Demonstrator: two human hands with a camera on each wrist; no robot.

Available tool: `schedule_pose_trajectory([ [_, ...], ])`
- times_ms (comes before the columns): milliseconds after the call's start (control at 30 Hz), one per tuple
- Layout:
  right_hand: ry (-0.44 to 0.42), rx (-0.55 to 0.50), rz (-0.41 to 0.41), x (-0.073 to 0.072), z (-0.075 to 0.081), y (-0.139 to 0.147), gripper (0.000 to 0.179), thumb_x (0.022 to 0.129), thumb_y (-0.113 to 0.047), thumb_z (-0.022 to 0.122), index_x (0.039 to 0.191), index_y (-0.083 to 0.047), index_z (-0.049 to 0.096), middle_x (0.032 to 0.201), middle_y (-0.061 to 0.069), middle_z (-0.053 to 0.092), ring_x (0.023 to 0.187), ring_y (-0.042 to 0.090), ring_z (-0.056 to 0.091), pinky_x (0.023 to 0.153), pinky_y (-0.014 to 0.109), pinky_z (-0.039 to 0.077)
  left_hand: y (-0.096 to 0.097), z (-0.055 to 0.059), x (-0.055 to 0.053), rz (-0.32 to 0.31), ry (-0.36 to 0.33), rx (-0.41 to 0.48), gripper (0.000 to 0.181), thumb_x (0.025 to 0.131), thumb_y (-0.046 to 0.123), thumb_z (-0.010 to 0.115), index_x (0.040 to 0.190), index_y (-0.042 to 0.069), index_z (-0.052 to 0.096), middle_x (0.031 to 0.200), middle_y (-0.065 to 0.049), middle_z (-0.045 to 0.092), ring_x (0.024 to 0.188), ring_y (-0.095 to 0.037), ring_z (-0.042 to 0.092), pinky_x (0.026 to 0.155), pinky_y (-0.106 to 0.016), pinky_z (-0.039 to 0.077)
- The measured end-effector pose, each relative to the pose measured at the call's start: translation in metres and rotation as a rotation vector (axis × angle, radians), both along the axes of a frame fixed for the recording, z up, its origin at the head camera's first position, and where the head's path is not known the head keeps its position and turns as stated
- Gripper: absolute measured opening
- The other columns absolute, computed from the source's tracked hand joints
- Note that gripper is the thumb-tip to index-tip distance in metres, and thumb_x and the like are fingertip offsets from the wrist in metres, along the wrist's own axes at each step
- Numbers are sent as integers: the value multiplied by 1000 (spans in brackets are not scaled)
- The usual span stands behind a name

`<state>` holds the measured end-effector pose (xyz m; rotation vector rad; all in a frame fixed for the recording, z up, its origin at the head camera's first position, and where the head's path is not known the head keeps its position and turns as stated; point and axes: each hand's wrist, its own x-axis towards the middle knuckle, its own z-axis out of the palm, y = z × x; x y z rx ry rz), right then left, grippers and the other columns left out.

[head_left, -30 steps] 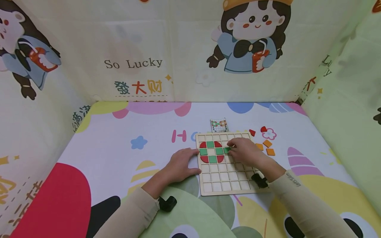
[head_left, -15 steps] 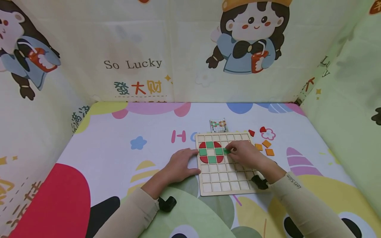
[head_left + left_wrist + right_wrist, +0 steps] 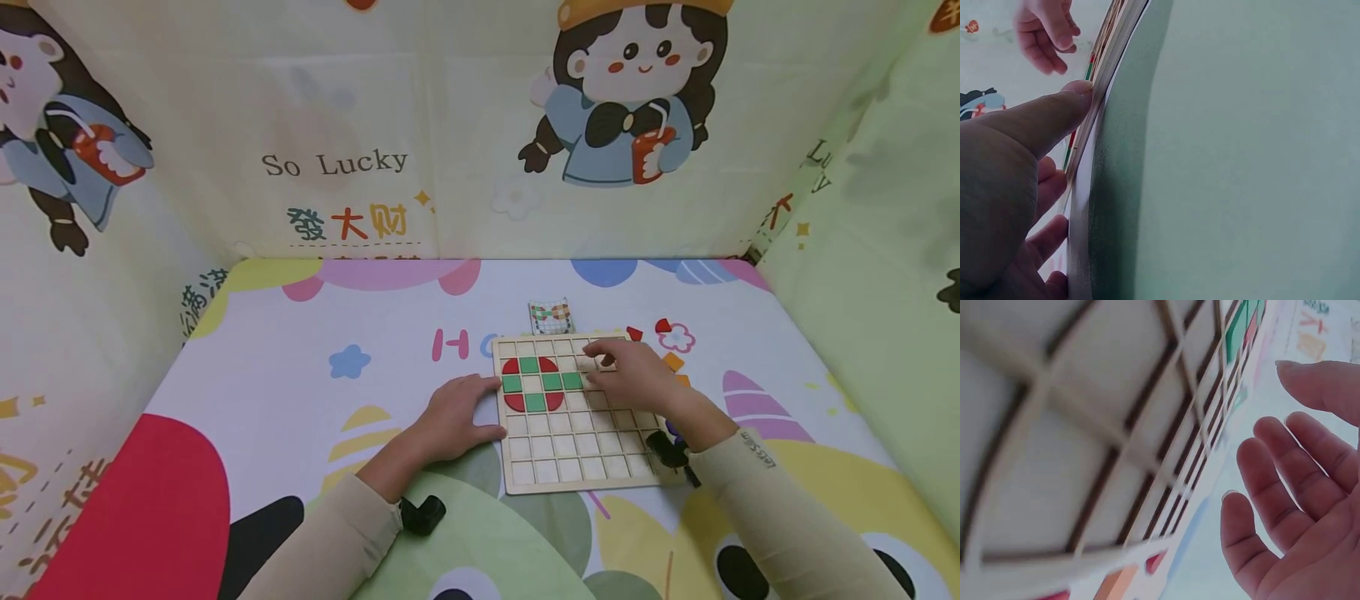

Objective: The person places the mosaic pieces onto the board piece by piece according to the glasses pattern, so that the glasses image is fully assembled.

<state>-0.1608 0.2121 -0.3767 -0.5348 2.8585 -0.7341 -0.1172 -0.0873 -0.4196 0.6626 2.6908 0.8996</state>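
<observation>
Just left of right fingers (image 3: 609, 346), nearest green tile (image 3: 572, 381), in gridded board (image 3: 545, 448)

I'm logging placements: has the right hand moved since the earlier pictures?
Yes: the right hand has shifted rightward over the board, away from the rightmost green tile.

Left hand (image 3: 459, 418) against a gridded board (image 3: 557, 447), right hand (image 3: 643, 382) apparently just beside a green tile (image 3: 572, 381)

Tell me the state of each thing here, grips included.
Board: lying flat, partly filled.
Green tiles: five showing, all set in.
Red pieces: four set in, two loose.
Orange tiles: loose, partly hidden.
Pattern card: beyond the board, pattern showing.
Left grip: touching the board's left edge.
Right grip: empty, open.
</observation>
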Motion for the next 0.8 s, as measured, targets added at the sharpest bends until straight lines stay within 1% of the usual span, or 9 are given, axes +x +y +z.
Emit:
schedule_pose_trajectory([
  [133,0,-1,-47,-12,1,17,40,95,-14,65,132,2,60,123,21,64,107,37,60,87,53,51,0,-1,0,2,0,4,70,88,35,76,147,9,48,146,-10,49,138,-33,38,113,-53,29],
  [200,-1,6,-74,-16,2,26,41,96,-14,63,133,3,58,123,25,62,105,40,59,87,55,50,0,0,0,1,-3,4,70,88,35,76,147,9,48,146,-10,49,138,-33,38,113,-53,29],
  [267,3,19,-90,-21,1,36,41,97,-13,62,134,5,56,123,29,60,98,41,61,83,54,51,0,0,-1,0,-4,4,70,88,35,76,147,9,48,146,-10,49,138,-33,38,113,-53,28],
  [367,5,41,-109,-26,0,48,41,99,-12,60,134,7,54,124,32,58,100,45,60,85,56,51,0,0,-1,0,-7,-1,71,88,36,76,147,9,48,147,-9,49,139,-33,37,113,-53,28],
  [433,2,56,-115,-29,-3,55,41,99,-11,58,135,7,53,126,33,56,105,47,59,88,59,51,0,-1,-1,2,-9,-2,71,88,36,77,147,9,48,147,-9,49,139,-33,37,113,-54,28],
  [467,-1,64,-122,-30,-5,57,40,99,-11,58,135,7,52,127,32,56,112,48,55,93,60,48,0,0,-1,3,-12,-2,71,88,36,77,147,10,48,147,-9,48,139,-33,37,113,-54,28],
  [533,-12,70,-132,-33,-7,60,40,99,-11,57,134,7,52,130,32,56,117,50,53,97,62,44,0,-1,-1,7,-16,-2,72,87,36,77,147,10,48,147,-9,48,139,-33,37,113,-54,28],
  [667,-17,80,-144,-36,-11,62,40,99,-9,55,135,8,52,131,32,56,121,50,51,101,62,41,0,1,-1,8,-16,-3,71,87,35,77,147,10,48,147,-10,48,138,-33,37,113,-54,29],
  [800,-13,101,-155,-40,-12,62,39,98,-7,52,134,9,53,129,31,58,120,50,51,102,62,40,0,1,-1,5,-15,-1,71,88,35,77,147,9,48,146,-10,49,138,-33,38,113,-53,29],
])
